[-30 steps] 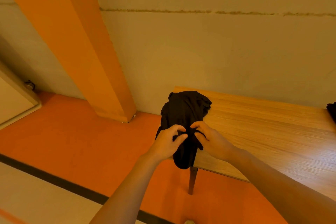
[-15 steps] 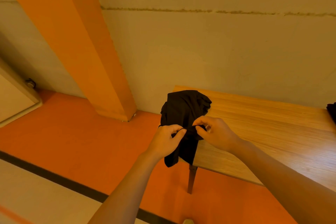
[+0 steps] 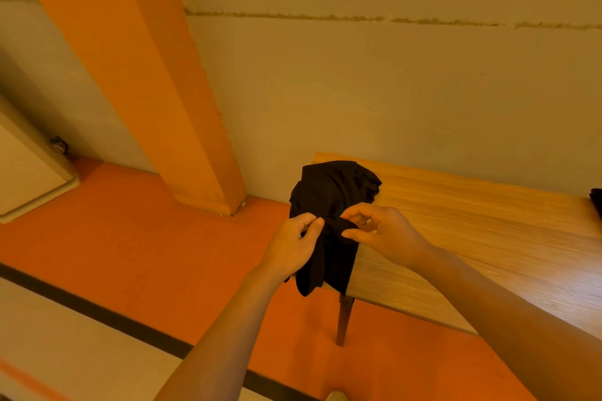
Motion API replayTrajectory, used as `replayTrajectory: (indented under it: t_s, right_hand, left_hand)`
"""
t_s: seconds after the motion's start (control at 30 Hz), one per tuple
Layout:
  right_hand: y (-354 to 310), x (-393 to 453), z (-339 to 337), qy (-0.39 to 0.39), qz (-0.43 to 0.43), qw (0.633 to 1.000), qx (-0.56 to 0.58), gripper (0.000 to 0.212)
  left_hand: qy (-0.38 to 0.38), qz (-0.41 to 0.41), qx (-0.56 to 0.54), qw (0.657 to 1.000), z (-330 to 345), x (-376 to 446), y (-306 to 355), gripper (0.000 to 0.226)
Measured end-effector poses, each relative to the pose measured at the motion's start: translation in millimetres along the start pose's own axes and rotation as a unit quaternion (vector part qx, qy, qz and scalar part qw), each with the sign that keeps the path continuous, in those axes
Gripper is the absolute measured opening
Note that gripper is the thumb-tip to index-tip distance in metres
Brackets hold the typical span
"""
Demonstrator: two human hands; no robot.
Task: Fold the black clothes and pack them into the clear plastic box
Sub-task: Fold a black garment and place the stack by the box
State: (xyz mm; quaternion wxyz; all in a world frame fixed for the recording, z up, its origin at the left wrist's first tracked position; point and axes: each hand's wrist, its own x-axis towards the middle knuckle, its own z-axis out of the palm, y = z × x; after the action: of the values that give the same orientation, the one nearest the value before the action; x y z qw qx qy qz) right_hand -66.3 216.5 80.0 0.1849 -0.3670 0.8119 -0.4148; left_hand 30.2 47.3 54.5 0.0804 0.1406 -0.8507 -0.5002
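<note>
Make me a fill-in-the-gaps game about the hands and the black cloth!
1. Both hands pinch a garment whose colour is ____.
2. The garment hangs over the corner of a wooden ____.
3. The left hand and right hand grip the cloth with the ____ and fingertips.
4. The floor under the table is coloured ____.

Missing words: black; table; thumb; orange

Black cloth (image 3: 329,198), plain. Counter (image 3: 488,228) light brown, stripy wood lines. Floor (image 3: 146,238) orange. Wall (image 3: 358,91) maybe pale grey, hard to tell.
</note>
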Motion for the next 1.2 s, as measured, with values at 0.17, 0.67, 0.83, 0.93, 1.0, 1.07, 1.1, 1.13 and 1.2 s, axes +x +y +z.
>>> replayTrajectory:
  t_s: [0.17,0.67,0.83,0.93,1.0,1.07,1.1,1.13,1.2]
  right_hand:
    - [-3,1,0,0.063,-0.002,0.998,0.008,0.02]
    - [-12,10,-19,0.06,0.006,0.997,0.047,0.013]
    - [-13,15,-15,0.05,0.008,0.998,0.04,0.012]
    - [-12,16,-11,0.038,-0.004,0.999,0.026,0.01]
    - [-12,16,-10,0.033,-0.003,0.999,0.021,0.01]
    - [-13,17,-12,0.031,-0.002,0.999,0.021,0.011]
    - [-14,17,-13,0.033,0.0,0.999,0.022,0.011]
    - [-14,17,-14,0.035,0.002,0.999,0.019,0.012]
    - [-16,17,-14,0.034,0.004,0.999,0.013,0.016]
  left_hand:
    - [-0.004,0.004,-0.011,1.0,-3,-3,1,0.039]
    - [-0.088,0.012,0.059,0.994,-23,1,9,0.04]
    - [-0.019,0.051,0.079,0.995,-30,6,22,0.014]
    - [0.038,0.093,0.073,0.992,-30,8,25,0.01]
    - [0.045,0.113,0.073,0.99,-30,8,24,0.009]
    - [0.038,0.121,0.075,0.989,-32,8,23,0.011]
    - [0.033,0.125,0.073,0.989,-33,8,23,0.012]
    - [0.029,0.128,0.069,0.989,-34,8,23,0.012]
    - [0.027,0.129,0.059,0.99,-35,9,24,0.011]
